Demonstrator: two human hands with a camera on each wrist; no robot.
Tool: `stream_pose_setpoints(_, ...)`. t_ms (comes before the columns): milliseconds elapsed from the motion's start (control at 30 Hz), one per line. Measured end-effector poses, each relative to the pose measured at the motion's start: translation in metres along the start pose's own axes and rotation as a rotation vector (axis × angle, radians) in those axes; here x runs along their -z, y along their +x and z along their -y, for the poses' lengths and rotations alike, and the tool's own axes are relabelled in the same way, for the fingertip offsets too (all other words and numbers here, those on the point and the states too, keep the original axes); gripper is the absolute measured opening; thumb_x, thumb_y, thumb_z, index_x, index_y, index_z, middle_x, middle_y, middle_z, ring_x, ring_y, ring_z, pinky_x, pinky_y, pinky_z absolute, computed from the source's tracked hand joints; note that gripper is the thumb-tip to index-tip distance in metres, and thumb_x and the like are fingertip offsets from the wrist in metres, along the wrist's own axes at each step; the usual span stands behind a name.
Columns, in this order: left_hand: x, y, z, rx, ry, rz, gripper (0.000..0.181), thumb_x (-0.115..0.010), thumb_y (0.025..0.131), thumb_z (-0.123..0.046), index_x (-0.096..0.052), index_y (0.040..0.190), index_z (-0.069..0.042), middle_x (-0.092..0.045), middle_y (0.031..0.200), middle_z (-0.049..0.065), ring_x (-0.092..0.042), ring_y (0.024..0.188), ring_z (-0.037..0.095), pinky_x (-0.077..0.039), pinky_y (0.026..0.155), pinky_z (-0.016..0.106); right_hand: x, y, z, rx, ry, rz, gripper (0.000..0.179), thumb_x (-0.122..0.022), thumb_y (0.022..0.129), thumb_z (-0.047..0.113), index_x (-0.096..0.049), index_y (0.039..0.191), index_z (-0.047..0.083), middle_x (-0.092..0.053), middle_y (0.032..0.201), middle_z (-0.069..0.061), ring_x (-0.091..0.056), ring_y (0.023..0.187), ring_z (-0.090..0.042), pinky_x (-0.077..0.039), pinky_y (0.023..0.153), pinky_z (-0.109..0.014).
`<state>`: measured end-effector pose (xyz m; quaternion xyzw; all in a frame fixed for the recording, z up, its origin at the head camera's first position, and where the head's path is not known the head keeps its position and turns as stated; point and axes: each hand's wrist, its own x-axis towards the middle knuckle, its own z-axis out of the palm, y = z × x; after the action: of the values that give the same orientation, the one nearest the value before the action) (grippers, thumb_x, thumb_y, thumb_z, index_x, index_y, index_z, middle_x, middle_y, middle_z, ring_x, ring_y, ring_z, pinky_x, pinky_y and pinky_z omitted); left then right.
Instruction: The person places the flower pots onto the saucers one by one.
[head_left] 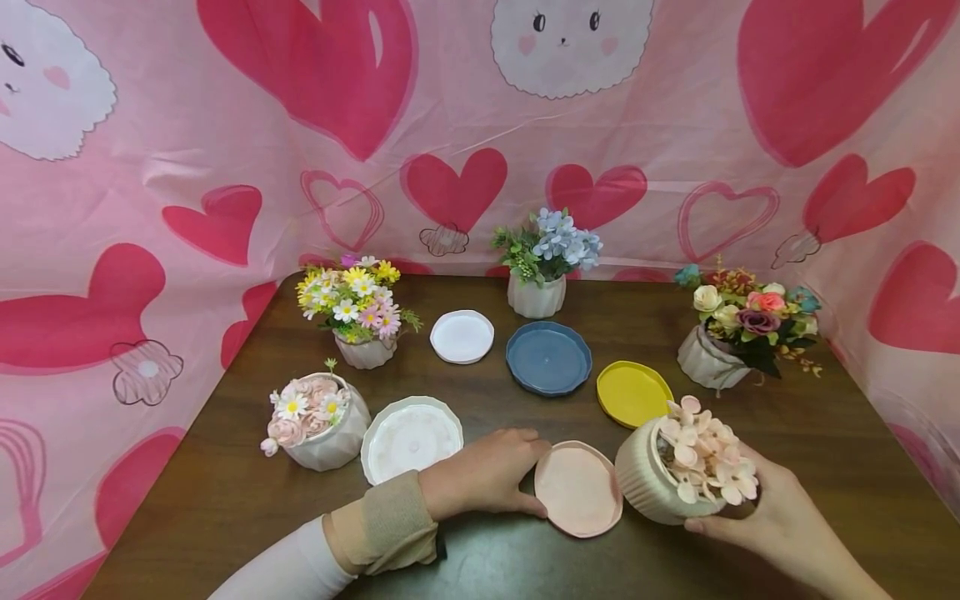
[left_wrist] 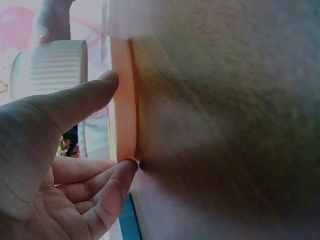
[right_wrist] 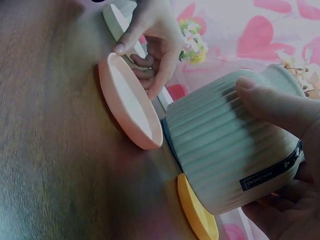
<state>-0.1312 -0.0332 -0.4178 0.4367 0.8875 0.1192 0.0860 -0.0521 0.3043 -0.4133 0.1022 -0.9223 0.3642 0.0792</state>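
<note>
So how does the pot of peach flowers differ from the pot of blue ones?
The peach-flower pot is held tilted in the right hand; the blue-flower pot stands upright on the table. The blue-flower pot shows green leaves, the peach-flower pot none. Both are pale.

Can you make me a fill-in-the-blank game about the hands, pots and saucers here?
1. The right hand holds the ribbed flowerpot; the peach saucer is gripped by the ____ hand.
2. The saucer between the small white saucer and the yellow saucer is ____.
3. Beside the pot of pink roses, the large saucer is ____.

Missing words: left; blue; white.
</note>
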Motion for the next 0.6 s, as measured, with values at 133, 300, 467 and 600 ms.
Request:
stream_pose_setpoints(133,0.0,-0.001,0.0,-0.004,0.007,-0.005,0.053,-0.083,0.073,-0.052,-0.064,0.108,-0.016,-0.062,0.097,-0.006,-0.061,0.09,0.008,-0.051,0.082,0.023,-0.004,0.001,0.005,0.027,0.01,-0.005,0.099,-0.098,0.052,0.02,-0.052,0.137,0.003,-0.057,0.124,0.025,-0.044,0.11,0.025,-0.031,0.088,0.005)
stream_pose_setpoints(300,-0.001,-0.001,0.001,-0.001,0.006,-0.002,0.053,-0.083,0.073,-0.052,-0.064,0.107,-0.016,-0.062,0.098,-0.005,-0.062,0.09,0.008,-0.051,0.082,0.024,-0.006,0.003,0.011,0.038,0.028,0.001,0.098,-0.099,0.051,0.02,-0.052,0.135,0.002,-0.051,0.121,0.037,-0.046,0.109,0.023,-0.033,0.088,0.004)
stream_pose_setpoints(467,-0.001,0.0,0.001,-0.004,0.009,0.0,0.053,-0.082,0.074,-0.052,-0.064,0.108,-0.016,-0.062,0.099,-0.005,-0.062,0.091,0.008,-0.051,0.082,0.023,-0.009,0.005,0.013,0.061,0.062,0.0,0.098,-0.098,0.05,0.014,-0.053,0.135,0.002,-0.052,0.121,0.037,-0.048,0.109,0.022,-0.034,0.089,0.004)
stream_pose_setpoints(600,-0.001,0.0,0.001,-0.004,0.012,-0.001,0.055,-0.082,0.074,-0.053,-0.064,0.11,-0.016,-0.062,0.099,-0.005,-0.061,0.092,0.008,-0.051,0.083,0.024,-0.01,0.006,0.015,0.065,0.072,0.002,0.096,-0.098,0.05,0.013,-0.053,0.134,0.003,-0.053,0.12,0.036,-0.048,0.108,0.021,-0.034,0.088,0.004)
